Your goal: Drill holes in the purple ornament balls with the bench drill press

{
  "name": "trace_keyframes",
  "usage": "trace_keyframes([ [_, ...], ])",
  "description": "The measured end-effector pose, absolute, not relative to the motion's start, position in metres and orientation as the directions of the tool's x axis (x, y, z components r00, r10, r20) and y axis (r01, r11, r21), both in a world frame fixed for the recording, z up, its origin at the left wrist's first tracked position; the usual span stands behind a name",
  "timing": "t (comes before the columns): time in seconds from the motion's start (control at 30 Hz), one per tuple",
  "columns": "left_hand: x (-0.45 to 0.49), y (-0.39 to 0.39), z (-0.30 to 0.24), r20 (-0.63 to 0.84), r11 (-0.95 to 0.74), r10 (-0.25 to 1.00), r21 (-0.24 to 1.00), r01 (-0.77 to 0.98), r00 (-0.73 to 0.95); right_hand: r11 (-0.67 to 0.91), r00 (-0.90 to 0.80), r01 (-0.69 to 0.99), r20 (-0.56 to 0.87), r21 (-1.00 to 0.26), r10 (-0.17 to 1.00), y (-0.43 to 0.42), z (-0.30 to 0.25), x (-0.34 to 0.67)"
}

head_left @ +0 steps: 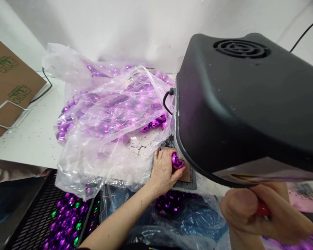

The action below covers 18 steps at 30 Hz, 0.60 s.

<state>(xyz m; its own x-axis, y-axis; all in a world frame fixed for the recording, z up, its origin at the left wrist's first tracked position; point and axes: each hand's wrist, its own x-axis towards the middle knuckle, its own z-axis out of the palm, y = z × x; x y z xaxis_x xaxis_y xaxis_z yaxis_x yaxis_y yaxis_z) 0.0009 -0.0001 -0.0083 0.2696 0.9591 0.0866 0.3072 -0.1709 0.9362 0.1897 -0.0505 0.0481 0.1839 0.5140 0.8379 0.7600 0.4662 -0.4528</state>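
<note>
My left hand (pixel 163 171) reaches under the front of a large black machine (pixel 247 104) and pinches a shiny purple ornament (pixel 176 160), holding it on a small brown pad (pixel 187 173) on a grey base. My right hand (pixel 263 211) is closed in a fist round a red handle (pixel 263 209) below the machine's front edge, at the lower right. A clear plastic bag (pixel 106 114) full of purple ornaments lies on the white table just left of the machine.
A black mesh crate (pixel 41 211) with purple and green ornaments sits at lower left. Blue plastic (pixel 187 222) holding more purple ornaments lies below my left hand. A brown cardboard box (pixel 7 83) and a wire frame (pixel 9 114) stand at far left. Dark specks litter the white table (pixel 33 139).
</note>
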Motion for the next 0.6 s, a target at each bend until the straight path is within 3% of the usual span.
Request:
trace_keyframes([
  [0.07, 0.001, 0.0, -0.009, 0.08, -0.161, 0.962, 0.939, 0.304, 0.262, 0.5, 0.139, 0.773, 0.873, -0.39, 0.467, -0.05, 0.051, 0.187],
  [0.2, 0.001, -0.002, -0.01, 0.051, -0.115, 0.968, 0.959, 0.257, 0.245, 0.509, 0.097, 0.771, 0.86, -0.384, 0.502, -0.046, 0.049, 0.184],
  [0.4, 0.002, -0.004, -0.014, 0.08, -0.136, 0.969, 0.963, 0.231, 0.234, 0.422, 0.195, 0.864, 0.955, -0.275, 0.222, -0.035, 0.042, 0.182],
  [0.47, 0.003, -0.004, -0.017, 0.123, -0.179, 0.967, 0.951, 0.252, 0.223, 0.437, 0.211, 0.846, 0.945, -0.305, 0.251, -0.033, 0.037, 0.18],
  [0.6, 0.004, -0.002, -0.021, 0.199, -0.273, 0.951, 0.902, 0.334, 0.238, 0.457, 0.236, 0.755, 0.845, -0.471, 0.48, -0.032, 0.02, 0.177],
])
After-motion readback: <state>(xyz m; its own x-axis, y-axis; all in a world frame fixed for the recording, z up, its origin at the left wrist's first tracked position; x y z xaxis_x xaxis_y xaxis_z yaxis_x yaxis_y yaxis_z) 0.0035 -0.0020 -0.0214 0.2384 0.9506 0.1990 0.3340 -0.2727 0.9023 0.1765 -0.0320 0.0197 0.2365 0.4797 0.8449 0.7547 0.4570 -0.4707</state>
